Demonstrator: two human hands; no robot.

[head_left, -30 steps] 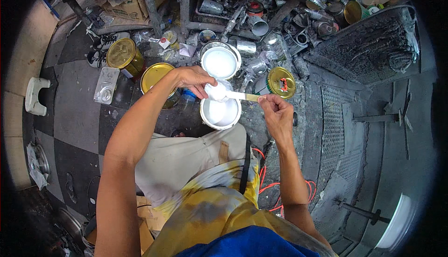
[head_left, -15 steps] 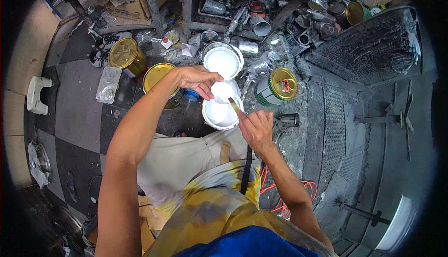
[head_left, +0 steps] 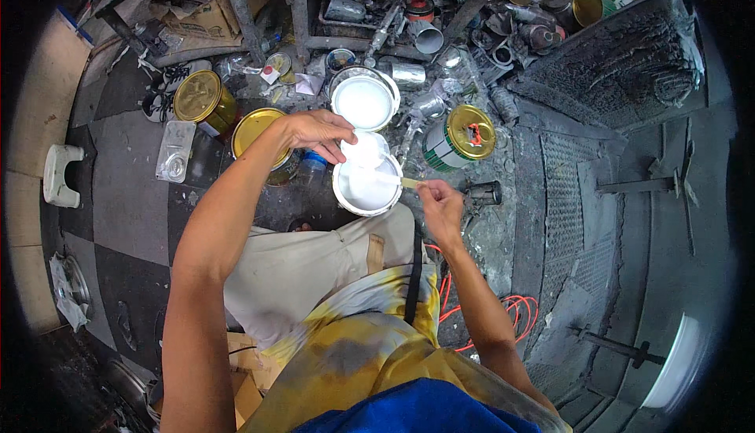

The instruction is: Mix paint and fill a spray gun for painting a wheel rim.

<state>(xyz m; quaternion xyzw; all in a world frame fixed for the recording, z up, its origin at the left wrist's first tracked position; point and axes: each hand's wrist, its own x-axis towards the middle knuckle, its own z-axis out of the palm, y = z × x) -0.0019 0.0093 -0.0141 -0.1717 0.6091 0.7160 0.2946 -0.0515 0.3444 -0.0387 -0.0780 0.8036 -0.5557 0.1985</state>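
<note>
Two white paint tubs stand in front of me, one behind the other. The far tub (head_left: 364,101) and the near tub (head_left: 376,198) both hold bright white paint. My left hand (head_left: 321,132) grips a white round piece, perhaps a cup or lid (head_left: 363,150), over the far side of the near tub; glare hides its details. Between the fingers of my right hand (head_left: 442,206) is a flat, pale mixing stick (head_left: 410,183). It lies sideways over the near tub's right rim, its far end whitened and hard to tell from the paint.
Gold-lidded cans (head_left: 198,96) stand to the left, beside a clear plastic tray (head_left: 176,151). A green-and-white can (head_left: 460,138) is at the right, near a dark metal cup (head_left: 484,192). Orange cable (head_left: 511,307) coils on the floor. A white stool (head_left: 63,175) stands far left.
My right hand has shifted right and slightly up, turning the mixing stick from steep to nearly level. My left hand still holds the white round piece. The whole view has shifted slightly.
</note>
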